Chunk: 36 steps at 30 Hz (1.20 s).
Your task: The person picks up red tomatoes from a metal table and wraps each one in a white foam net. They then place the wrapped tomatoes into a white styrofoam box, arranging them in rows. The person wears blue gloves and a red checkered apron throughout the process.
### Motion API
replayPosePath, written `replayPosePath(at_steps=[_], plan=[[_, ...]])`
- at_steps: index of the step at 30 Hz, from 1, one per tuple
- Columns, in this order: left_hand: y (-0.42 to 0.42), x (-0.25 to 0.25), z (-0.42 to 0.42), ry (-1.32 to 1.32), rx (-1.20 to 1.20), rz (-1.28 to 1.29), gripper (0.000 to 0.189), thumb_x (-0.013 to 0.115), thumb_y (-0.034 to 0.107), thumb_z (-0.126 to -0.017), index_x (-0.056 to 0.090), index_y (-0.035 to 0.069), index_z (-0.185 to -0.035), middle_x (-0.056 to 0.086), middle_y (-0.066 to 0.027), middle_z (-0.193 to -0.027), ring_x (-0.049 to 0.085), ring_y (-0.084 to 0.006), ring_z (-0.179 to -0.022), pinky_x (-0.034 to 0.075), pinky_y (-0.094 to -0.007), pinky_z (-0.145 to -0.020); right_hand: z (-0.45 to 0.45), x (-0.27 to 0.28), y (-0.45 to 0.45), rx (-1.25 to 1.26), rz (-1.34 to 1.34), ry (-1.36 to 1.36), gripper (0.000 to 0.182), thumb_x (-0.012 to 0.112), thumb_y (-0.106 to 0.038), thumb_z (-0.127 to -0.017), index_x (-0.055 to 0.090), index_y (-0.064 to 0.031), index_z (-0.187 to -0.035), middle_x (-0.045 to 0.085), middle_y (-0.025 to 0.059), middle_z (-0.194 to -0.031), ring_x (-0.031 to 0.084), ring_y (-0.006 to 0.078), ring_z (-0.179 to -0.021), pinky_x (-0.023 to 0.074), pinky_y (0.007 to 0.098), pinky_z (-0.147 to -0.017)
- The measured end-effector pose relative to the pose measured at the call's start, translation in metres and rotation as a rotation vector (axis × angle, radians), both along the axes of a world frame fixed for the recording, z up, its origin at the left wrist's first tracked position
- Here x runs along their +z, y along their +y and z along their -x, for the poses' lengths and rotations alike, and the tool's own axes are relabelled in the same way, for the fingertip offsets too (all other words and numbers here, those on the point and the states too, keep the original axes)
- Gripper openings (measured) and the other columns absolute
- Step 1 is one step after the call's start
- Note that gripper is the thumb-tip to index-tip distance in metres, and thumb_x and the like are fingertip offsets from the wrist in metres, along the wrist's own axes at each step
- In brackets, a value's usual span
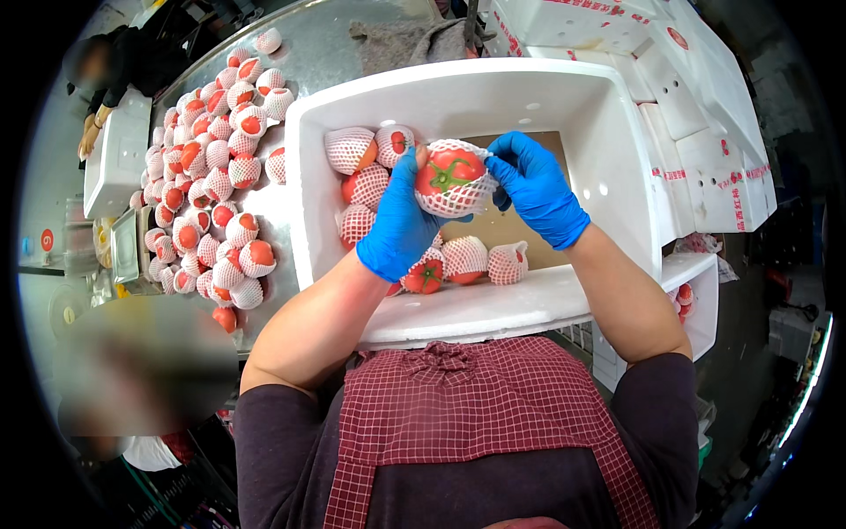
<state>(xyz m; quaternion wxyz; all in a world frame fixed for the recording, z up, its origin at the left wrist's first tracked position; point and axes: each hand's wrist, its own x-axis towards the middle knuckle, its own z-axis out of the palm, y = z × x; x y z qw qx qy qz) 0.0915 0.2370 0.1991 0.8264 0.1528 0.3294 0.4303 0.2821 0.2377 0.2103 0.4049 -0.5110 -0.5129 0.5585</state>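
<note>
Over a white foam box, both my hands wear blue gloves. My left hand holds a red tomato from its left side and below, its green stem end facing up. A white foam net sleeve wraps the tomato, leaving its top bare. My right hand pinches the right edge of the net. Inside the box, several netted tomatoes lie along the left wall, among them one at the upper left. More lie along the near wall, including a netted one. Brown cardboard covers the box floor.
A large pile of netted tomatoes lies on the metal table at left. A grey cloth lies behind the box. White foam boxes are stacked at right. Two other people are at the left, one with hands on a foam box.
</note>
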Motion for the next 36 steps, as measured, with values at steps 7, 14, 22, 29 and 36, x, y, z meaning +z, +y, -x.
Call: replayPosePath(at_steps=[7, 14, 22, 29, 36], plan=[[0.002, -0.001, 0.0, 0.076, 0.014, -0.118, 0.059, 0.044, 0.052, -0.098, 0.047, 0.006, -0.133, 0.059, -0.0128, -0.126, 0.059, -0.0256, -0.114, 0.049, -0.0417, -0.098, 0.006, 0.008, -0.001, 0.079, 0.115, 0.036, 0.033, 0.07, -0.028, -0.089, 0.055, -0.0046, -0.108, 0.061, 0.0042, -0.085, 0.057, 0.0081, -0.064, 0.0471, 0.0239, -0.052], [0.005, -0.006, 0.004, 0.048, 0.037, -0.052, 0.06, 0.041, 0.053, -0.099, 0.045, 0.006, -0.135, 0.056, -0.0136, -0.131, 0.058, -0.0265, -0.116, 0.05, -0.0397, -0.097, 0.008, 0.007, -0.002, 0.181, 0.128, 0.084, 0.046, 0.076, -0.021, -0.084, 0.052, -0.0003, -0.117, 0.063, 0.0084, -0.096, 0.061, 0.0113, -0.075, 0.053, 0.025, -0.06], [0.009, -0.012, 0.004, -0.026, 0.051, 0.014, 0.06, 0.036, 0.053, -0.1, 0.045, 0.006, -0.135, 0.056, -0.0151, -0.131, 0.059, -0.0283, -0.115, 0.052, -0.0446, -0.096, -0.003, 0.004, 0.003, 0.232, 0.176, 0.197, 0.037, 0.066, -0.011, -0.089, 0.052, 0.0006, -0.121, 0.063, 0.0082, -0.098, 0.064, 0.0117, -0.073, 0.0546, 0.0255, -0.062], [0.008, -0.01, 0.004, 0.01, 0.016, -0.047, 0.06, 0.036, 0.052, -0.1, 0.042, 0.005, -0.137, 0.054, -0.0157, -0.132, 0.058, -0.0292, -0.117, 0.052, -0.0446, -0.096, -0.004, -0.003, 0.004, 0.167, 0.105, 0.136, 0.038, 0.063, -0.014, -0.09, 0.052, -0.0005, -0.124, 0.062, 0.007, -0.102, 0.06, 0.0099, -0.075, 0.0535, 0.0248, -0.063], [0.005, -0.001, 0.007, -0.029, -0.079, -0.209, 0.054, 0.056, 0.035, -0.096, 0.04, 0.004, -0.137, 0.054, -0.0143, -0.13, 0.058, -0.0273, -0.116, 0.052, -0.0427, -0.096, 0.0, 0.0, 0.004, 0.178, 0.028, 0.081, 0.058, 0.071, -0.013, -0.081, 0.048, -0.0036, -0.133, 0.059, 0.0064, -0.113, 0.057, 0.0103, -0.086, 0.0523, 0.025, -0.071]])
